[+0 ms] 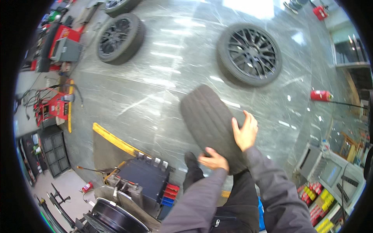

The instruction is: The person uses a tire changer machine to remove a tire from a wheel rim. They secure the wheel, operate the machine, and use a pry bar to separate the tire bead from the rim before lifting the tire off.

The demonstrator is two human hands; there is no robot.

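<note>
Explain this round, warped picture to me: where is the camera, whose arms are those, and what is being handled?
The camera sits on a person's head and looks down; its fisheye lens bends the edges. The grey-sleeved arms are that person's own. The left hand and right hand both rest on an upright tyre, tread facing up. On the shiny grey floor lie two black wheels. A tyre machine stands at lower left, and a red extinguisher lies at right.

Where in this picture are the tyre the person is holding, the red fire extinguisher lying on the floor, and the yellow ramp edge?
upright tyre (206, 116), head view, middle of its tread.
red fire extinguisher (320, 95), head view, middle of its red body.
yellow ramp edge (112, 139), head view, midway along the strip.
</note>
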